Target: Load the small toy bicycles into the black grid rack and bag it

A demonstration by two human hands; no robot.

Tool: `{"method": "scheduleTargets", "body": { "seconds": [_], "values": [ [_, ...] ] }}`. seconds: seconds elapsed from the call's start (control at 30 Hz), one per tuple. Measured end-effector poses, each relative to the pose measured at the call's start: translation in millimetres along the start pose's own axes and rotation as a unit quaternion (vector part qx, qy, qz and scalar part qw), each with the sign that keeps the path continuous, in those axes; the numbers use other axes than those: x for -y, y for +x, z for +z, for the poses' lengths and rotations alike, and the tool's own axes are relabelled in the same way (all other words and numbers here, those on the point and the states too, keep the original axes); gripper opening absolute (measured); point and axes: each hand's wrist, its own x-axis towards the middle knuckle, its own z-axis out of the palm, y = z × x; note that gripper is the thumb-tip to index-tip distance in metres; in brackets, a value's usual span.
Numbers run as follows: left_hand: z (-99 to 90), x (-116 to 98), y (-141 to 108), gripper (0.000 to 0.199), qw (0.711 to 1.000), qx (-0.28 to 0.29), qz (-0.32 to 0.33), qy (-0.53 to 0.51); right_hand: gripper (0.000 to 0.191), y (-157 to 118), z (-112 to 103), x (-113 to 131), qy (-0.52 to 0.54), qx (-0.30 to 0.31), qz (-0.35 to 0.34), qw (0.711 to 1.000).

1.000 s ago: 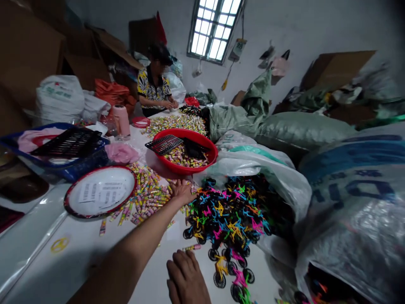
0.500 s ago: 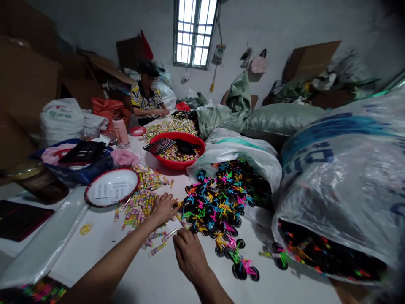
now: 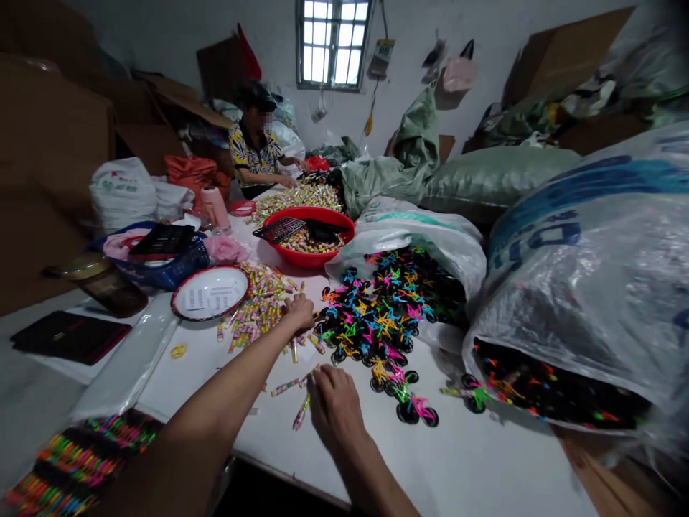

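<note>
My left hand (image 3: 299, 313) rests at the right edge of a pile of small printed candy-like tubes (image 3: 263, 305), beside a heap of toy bicycles (image 3: 358, 316). Its fingers are curled, and what they hold, if anything, is hidden. Nearer to me, my right hand (image 3: 338, 398) is above the white table (image 3: 479, 459), fingers bent and pressed together. Their tips meet the ends of a few loose tubes (image 3: 302, 414); whether they grip one cannot be made out. The toy bicycles have black wheels and pink, green, blue and orange frames.
A red basin (image 3: 285, 255) of tubes and a white red-rimmed dish (image 3: 211, 293) stand beyond the pile. Large plastic sacks (image 3: 581, 287) of bicycles crowd the right. A blue basket (image 3: 153, 266) and jar (image 3: 115, 283) are left. Another person (image 3: 255, 154) sits at the far end.
My left hand has moved from lying spread on the tubes to a curled shape further away. My right hand has shifted slightly and now touches loose tubes. The view has tilted down.
</note>
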Motion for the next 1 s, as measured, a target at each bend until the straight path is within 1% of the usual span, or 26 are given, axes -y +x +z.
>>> {"method": "scheduleTargets", "body": {
  "seconds": [0.07, 0.17, 0.23, 0.3, 0.4, 0.47, 0.5, 0.57, 0.63, 0.67, 0.73, 0.8, 0.83, 0.9, 0.97, 1.0],
  "values": [
    [-8.1, 6, -6, 0.038, 1.000, -0.009, 0.003, 0.015, 0.021, 31, 0, 4, -0.042, 0.034, 0.023, 0.998],
    [-21.7, 19, -17, 0.038, 0.999, -0.012, 0.007, 0.031, 0.020, 75, 2, 7, -0.111, 0.118, 0.078, 0.984],
    [-28.1, 30, -25, 0.036, 0.999, 0.000, 0.008, 0.033, 0.020, 93, 5, 6, -0.128, 0.152, 0.101, 0.975],
    [-30.3, 42, -33, 0.034, 1.000, 0.017, 0.004, 0.026, 0.020, 99, 4, 4, -0.130, 0.163, 0.111, 0.972],
    [-26.9, 58, -45, 0.033, 0.999, 0.033, -0.018, 0.005, 0.024, 91, -5, 2, -0.134, 0.171, 0.108, 0.970],
    [-23.1, 68, -53, 0.035, 0.999, 0.034, -0.034, -0.013, 0.025, 78, -12, 9, -0.133, 0.173, 0.092, 0.972],
    [-21.4, 73, -58, 0.036, 0.998, 0.031, -0.041, -0.022, 0.024, 70, -13, 14, -0.129, 0.179, 0.072, 0.973],
    [-18.5, 82, -68, 0.040, 0.998, 0.021, -0.046, -0.040, 0.020, 57, -9, 31, -0.119, 0.202, 0.009, 0.972],
    [-15.2, 90, -84, 0.041, 0.997, 0.002, -0.040, -0.061, 0.017, 47, 3, 48, -0.113, 0.222, -0.048, 0.967],
    [-12.6, 94, -95, 0.040, 0.997, -0.010, -0.034, -0.071, 0.017, 45, 10, 56, -0.113, 0.225, -0.059, 0.966],
    [-3.8, 100, -124, 0.039, 0.995, -0.033, -0.020, -0.090, 0.018, 45, 21, 63, -0.117, 0.218, -0.044, 0.968],
    [10.4, 103, -160, 0.036, 0.993, -0.047, -0.014, -0.104, 0.019, 46, 23, 62, -0.118, 0.208, -0.024, 0.971],
    [19.0, 103, -178, 0.033, 0.993, -0.051, -0.015, -0.108, 0.018, 46, 20, 59, -0.115, 0.204, -0.018, 0.972],
    [37.3, 100, -211, 0.028, 0.991, -0.057, -0.030, -0.116, 0.014, 42, 8, 49, -0.095, 0.194, -0.001, 0.976],
    [54.1, 95, -233, 0.029, 0.988, -0.058, -0.069, -0.126, 0.011, 33, -9, 39, -0.064, 0.181, 0.026, 0.981],
    [61.3, 92, -240, 0.031, 0.985, -0.057, -0.093, -0.131, 0.011, 26, -17, 35, -0.054, 0.174, 0.040, 0.983]
  ]
}}
